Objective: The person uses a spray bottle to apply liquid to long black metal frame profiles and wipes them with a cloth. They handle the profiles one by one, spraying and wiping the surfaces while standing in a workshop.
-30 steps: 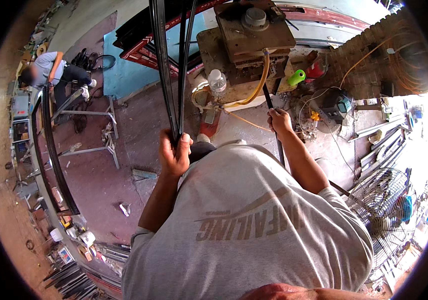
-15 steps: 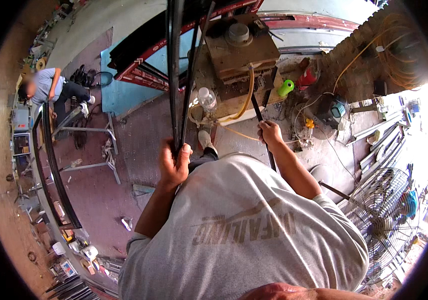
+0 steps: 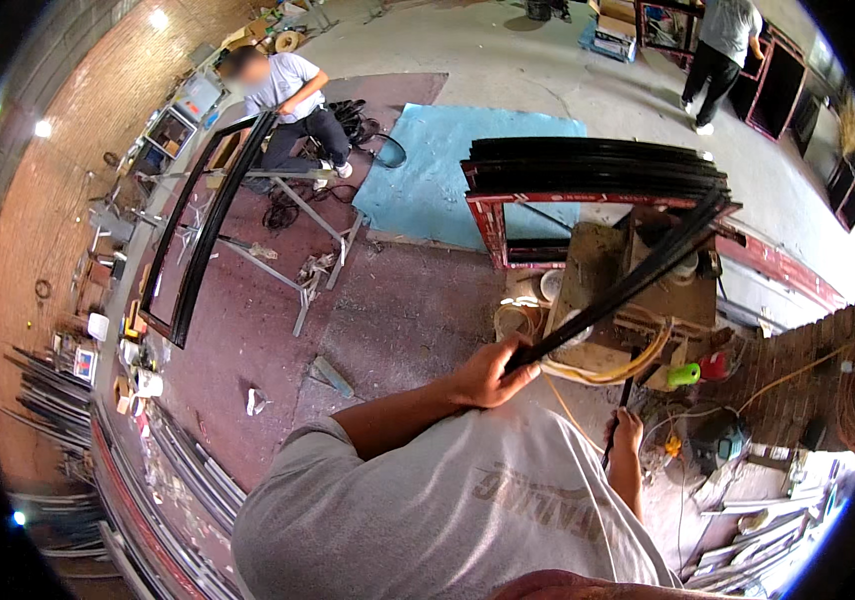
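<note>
Here's the left hand clamped round long, slender black strips, overlapping, count unclear, slanting across one brown boxy machine; well apart, the right hand grips one thin black rod.

Floor, maroon to grey. Directly on it: blue sheet laid flat; tangled black cables; grey metal stand, dark frame across it; white scrap; greyish strip; long bars piled lower left.
</note>
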